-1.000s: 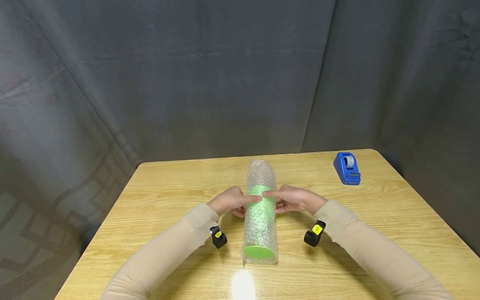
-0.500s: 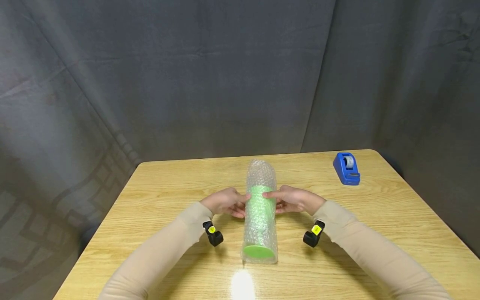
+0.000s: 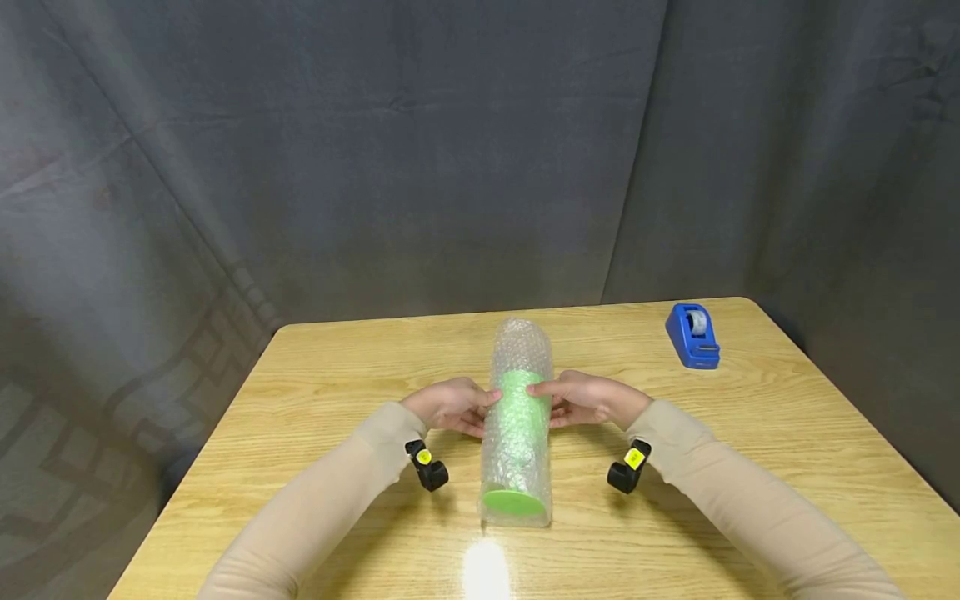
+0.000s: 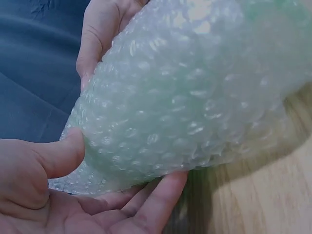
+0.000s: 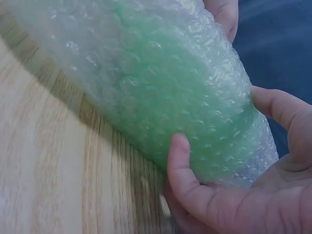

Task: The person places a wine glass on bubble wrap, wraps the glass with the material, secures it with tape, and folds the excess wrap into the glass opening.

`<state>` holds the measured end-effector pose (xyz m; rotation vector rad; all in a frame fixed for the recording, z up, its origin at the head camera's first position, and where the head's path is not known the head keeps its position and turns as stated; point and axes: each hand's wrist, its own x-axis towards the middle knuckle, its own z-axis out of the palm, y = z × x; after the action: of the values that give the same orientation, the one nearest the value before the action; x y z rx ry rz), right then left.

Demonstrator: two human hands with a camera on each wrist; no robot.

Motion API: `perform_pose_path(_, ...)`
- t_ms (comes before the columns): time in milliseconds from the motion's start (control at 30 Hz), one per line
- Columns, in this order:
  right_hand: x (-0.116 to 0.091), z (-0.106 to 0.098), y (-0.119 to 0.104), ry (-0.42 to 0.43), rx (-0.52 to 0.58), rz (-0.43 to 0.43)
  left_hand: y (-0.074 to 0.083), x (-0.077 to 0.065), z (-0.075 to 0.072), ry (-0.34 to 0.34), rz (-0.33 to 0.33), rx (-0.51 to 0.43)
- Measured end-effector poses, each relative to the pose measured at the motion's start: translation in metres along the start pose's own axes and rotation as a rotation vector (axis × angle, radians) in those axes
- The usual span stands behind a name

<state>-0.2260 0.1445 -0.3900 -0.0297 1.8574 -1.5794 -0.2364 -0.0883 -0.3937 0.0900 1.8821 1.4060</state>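
Left hand and right hand, half-curled, grip bubble wrap already round a green object. No fastening shows; a tape dispenser sits near the counter's far-right corner.

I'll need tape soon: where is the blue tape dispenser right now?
In the head view, the blue tape dispenser sits near the far right corner of the table, beyond and right of the right hand.
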Motion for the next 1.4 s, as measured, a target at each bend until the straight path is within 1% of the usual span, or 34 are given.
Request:
perform_pose_path(100, 0.000, 0.000, 0.001, -0.020, 0.028, 0.005, 0.002, -0.002, 0.001, 0.036, 0.008, 0.048)
perform_pose_path(200, 0.000, 0.000, 0.002, -0.042, 0.057, 0.010, 0.004, -0.005, 0.002, 0.074, 0.038, 0.103)
perform_pose_path(400, 0.001, -0.003, 0.005, -0.059, 0.104, 0.013, 0.006, -0.008, 0.009, 0.091, 0.123, 0.158)
perform_pose_path(533, 0.000, -0.004, 0.005, -0.059, 0.105, 0.008, 0.009, -0.009, 0.013, 0.099, 0.149, 0.180)
perform_pose_path(633, 0.000, -0.004, 0.005, -0.052, 0.089, 0.009, 0.010, -0.010, 0.016, 0.108, 0.151, 0.190)
perform_pose_path(700, -0.001, -0.004, 0.005, -0.039, 0.048, -0.001, 0.010, -0.011, 0.016, 0.112, 0.153, 0.196)
perform_pose_path(867, -0.002, -0.004, 0.002, 0.040, -0.090, 0.001, 0.010, -0.012, 0.017, 0.121, 0.160, 0.208)
perform_pose_path(933, -0.003, -0.004, 0.000, 0.065, -0.116, 0.018, 0.011, -0.013, 0.017, 0.124, 0.159, 0.212)
perform_pose_path(1033, -0.005, -0.003, -0.002, 0.051, -0.117, 0.031, 0.011, -0.012, 0.017, 0.124, 0.160, 0.213)
perform_pose_path(1200, -0.006, -0.002, -0.004, -0.006, -0.096, 0.023, 0.012, -0.013, 0.018, 0.113, 0.161, 0.212)
perform_pose_path(1400, -0.005, -0.001, -0.006, 0.006, -0.046, 0.058, 0.014, -0.013, 0.019, 0.104, 0.157, 0.216)
